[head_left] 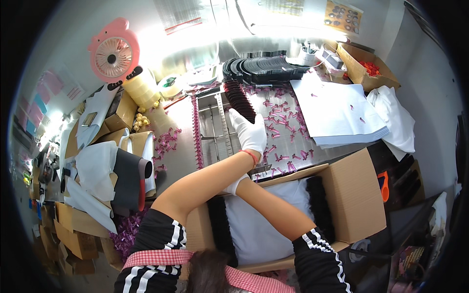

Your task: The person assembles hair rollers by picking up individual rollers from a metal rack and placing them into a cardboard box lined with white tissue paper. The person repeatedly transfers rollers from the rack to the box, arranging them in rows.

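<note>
open cardboard box (359,195) below, left hand (250,133) grips dark stack (240,100) running away.

Sitting at the far left of the bench, well away from the white paper stack (337,115): a pink round fan (113,54). Standing just right of and below the fan: a yellow tape roll stack (141,87). Lying scattered directly left of the paper stack: many small pink clips (286,122). Resting beyond the paper stack's far right corner: an open brown box of red parts (364,68). Draping off the paper stack's right edge: white cloth (395,119). Piling up far left of the paper stack, below the fan: brown cartons (73,234) and folded white sheets (95,168).
</note>
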`<state>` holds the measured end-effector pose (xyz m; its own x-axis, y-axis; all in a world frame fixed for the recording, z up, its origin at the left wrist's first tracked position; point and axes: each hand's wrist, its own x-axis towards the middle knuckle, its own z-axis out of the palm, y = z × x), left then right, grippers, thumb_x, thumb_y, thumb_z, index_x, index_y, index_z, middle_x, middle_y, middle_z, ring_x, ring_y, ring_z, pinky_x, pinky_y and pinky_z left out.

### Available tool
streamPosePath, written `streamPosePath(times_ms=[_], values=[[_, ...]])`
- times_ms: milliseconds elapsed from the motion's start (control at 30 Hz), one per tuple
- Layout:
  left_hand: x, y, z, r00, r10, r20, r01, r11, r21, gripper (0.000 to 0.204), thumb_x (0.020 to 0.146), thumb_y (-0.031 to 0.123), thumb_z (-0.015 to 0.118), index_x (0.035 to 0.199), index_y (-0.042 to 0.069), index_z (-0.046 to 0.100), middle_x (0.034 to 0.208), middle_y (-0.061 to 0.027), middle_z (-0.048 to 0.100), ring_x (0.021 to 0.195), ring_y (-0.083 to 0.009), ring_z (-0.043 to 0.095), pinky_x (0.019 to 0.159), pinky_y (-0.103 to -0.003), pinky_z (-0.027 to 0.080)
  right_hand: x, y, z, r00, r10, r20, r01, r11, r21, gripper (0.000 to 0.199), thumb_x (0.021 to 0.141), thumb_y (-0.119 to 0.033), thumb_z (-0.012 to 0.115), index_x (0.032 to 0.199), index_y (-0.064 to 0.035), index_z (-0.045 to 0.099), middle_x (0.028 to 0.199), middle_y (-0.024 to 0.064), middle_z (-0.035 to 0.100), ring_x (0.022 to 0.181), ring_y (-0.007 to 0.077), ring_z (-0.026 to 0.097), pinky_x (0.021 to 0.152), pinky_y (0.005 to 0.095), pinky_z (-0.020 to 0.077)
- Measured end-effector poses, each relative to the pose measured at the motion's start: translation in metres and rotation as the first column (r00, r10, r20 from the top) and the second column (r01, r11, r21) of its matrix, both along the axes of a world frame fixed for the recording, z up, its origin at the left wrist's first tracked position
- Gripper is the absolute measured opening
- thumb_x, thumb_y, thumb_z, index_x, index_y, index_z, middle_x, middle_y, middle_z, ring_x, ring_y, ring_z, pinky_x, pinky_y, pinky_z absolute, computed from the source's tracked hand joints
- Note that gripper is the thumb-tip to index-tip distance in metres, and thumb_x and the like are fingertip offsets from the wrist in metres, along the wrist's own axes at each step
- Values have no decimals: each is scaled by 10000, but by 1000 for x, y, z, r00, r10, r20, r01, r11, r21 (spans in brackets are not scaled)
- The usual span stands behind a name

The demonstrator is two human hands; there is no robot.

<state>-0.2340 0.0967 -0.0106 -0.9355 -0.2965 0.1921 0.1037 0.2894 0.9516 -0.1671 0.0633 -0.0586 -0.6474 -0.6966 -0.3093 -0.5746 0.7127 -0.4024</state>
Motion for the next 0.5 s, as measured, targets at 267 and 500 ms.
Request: streamPosePath(times_ms=[267, 500], values=[[-16, 17, 12, 999, 30, 44, -24, 989, -143, 1024, 797, 186, 673, 1553, 15, 3, 1547, -382, 26, 1448, -517, 152, 1189, -475, 225, 18, 12, 42, 948, -189, -258, 113, 952, -283, 410, 949, -397, 549, 1249, -126, 617, 1317, 95, 616, 1233, 282, 551, 1026, 402, 425], [-50, 24, 15, 980, 176, 98, -158, 973, -168, 969, 873, 323, 637, 1557, 24, 19, 1572, -343, 37, 1466, -478, 145, 1201, -467, 203, 11, 14, 43, 941, -92, -324, 3, 964, -266, 317, 920, -363, 568, 1081, -120, 693, 1093, 89, 713, 1019, 294, 666, 886, 426, 516]])
